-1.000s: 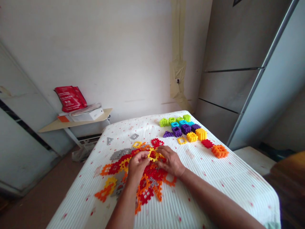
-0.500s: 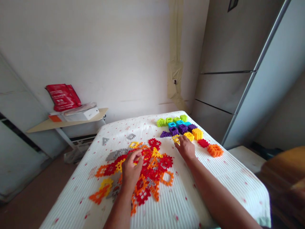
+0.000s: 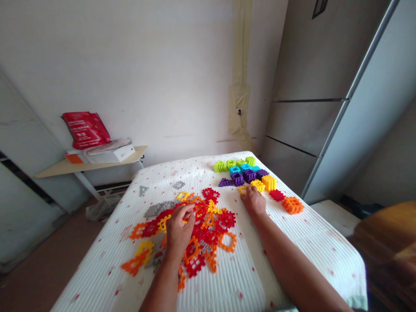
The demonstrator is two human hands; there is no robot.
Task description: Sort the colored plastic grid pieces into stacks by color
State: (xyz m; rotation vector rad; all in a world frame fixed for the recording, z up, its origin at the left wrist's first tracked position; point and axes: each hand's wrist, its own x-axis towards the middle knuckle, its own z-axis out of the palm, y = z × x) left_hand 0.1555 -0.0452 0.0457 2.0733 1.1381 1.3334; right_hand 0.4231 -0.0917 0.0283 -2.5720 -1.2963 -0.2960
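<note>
My right hand (image 3: 254,202) is closed on a yellow interlocking tile (image 3: 242,190) at the table, just left of a yellow tile stack (image 3: 258,186). The fingers partly cover that tile. Over a mixed heap of red tiles (image 3: 211,236), orange tiles (image 3: 227,242) and grey tiles (image 3: 160,209) hovers my left hand (image 3: 180,224). Its fingers are loosely curved, apart from the thumb, with nothing visible between them. A yellow triangular tile (image 3: 213,207) lies on the heap right of this hand.
Sorted stacks line the far right: green tiles (image 3: 220,166), purple tiles (image 3: 249,175), red tiles (image 3: 277,195) and orange tiles (image 3: 293,205). A white quilted cloth (image 3: 107,247) covers the table. A fridge (image 3: 295,121) stands right; a side shelf (image 3: 55,169) holds a red bag (image 3: 86,130).
My right hand has shifted slightly to the right with the yellow tile, closer to the yellow stack. My left hand stays almost in place over the heap.
</note>
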